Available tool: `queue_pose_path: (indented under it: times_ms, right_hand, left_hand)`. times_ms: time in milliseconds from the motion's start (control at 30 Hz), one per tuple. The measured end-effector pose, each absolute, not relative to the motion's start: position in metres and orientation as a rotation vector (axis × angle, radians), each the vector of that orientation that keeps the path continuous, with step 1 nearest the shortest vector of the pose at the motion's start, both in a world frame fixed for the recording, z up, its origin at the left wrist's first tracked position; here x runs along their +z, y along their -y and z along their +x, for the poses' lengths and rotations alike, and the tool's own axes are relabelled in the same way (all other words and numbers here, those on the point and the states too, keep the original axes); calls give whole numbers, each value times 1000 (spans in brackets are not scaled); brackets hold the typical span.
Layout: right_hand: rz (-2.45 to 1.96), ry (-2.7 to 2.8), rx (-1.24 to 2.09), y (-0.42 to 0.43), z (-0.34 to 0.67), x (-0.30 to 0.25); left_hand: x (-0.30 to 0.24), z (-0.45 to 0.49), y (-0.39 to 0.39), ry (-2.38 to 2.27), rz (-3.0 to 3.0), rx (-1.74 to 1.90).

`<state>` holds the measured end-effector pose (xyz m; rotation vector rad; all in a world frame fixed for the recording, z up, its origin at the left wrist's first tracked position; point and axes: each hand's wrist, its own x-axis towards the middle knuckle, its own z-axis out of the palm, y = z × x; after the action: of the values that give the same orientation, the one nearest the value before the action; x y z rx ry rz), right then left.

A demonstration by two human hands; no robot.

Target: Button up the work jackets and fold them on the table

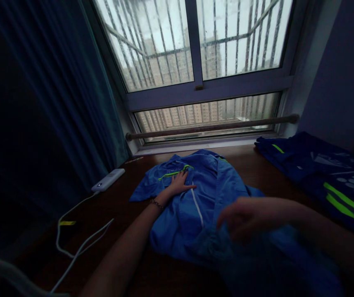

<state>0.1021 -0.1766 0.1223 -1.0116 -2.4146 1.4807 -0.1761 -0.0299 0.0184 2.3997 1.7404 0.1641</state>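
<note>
A blue jacket (206,177) with lime-green chest stripes and a pale line down its front lies spread on a dark wooden surface. Pressed flat on its left chest, my left hand (179,184) has its fingers spread, and a bracelet circles the wrist. My right hand (243,216) is over the jacket's lower right part, blurred by motion. Its fingers are curled down, seemingly pinching the jacket's cloth, which looks lifted and smeared beneath it. Shadow and blur hide the fingertips and the near end of the garment.
Dark blue clothing (313,165) with lime stripes lies at the right. At the left are a white device (108,180) with a white cable (58,231), a yellow tag (67,223) and a blue curtain (80,95). A rail (210,128) crosses the window behind.
</note>
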Motion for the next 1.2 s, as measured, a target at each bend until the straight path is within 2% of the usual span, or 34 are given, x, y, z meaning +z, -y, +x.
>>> queue_pose_path:
  times_ms: [67, 200, 333, 400, 567, 700, 833, 933, 1067, 1200]
  right_hand:
    - [-1205, 2211, 1405, 149, 104, 116]
    - [-1718, 1711, 947, 88, 128, 79]
    - [-1812, 1681, 455, 54, 154, 43]
    - [-1814, 1642, 444, 48, 163, 35]
    - [-1599, 1664, 884, 44, 170, 26]
    - [-1449, 1653, 973, 44, 168, 22]
    - [-1293, 1135, 819, 44, 179, 41]
    - [-1092, 920, 677, 45, 203, 74]
    - [-988, 850, 525, 51, 232, 112]
    - [-1018, 1110, 367, 56, 220, 115]
  left_hand:
    - [26, -179, 34, -1620, 2423, 92]
    - [48, -181, 46, -1205, 2492, -153]
    - [74, -169, 69, -847, 2390, -303]
    - [85, -161, 78, -699, 2297, -328]
    - [90, -152, 79, -448, 2192, -287]
    - [66, -153, 58, -821, 2139, -13]
    - [41, -167, 38, -1244, 2297, 260]
    - [25, -185, 24, -1577, 2406, 234]
    - [8, -202, 11, -1637, 2521, 228]
    - [-1, -204, 7, -1674, 2627, 346]
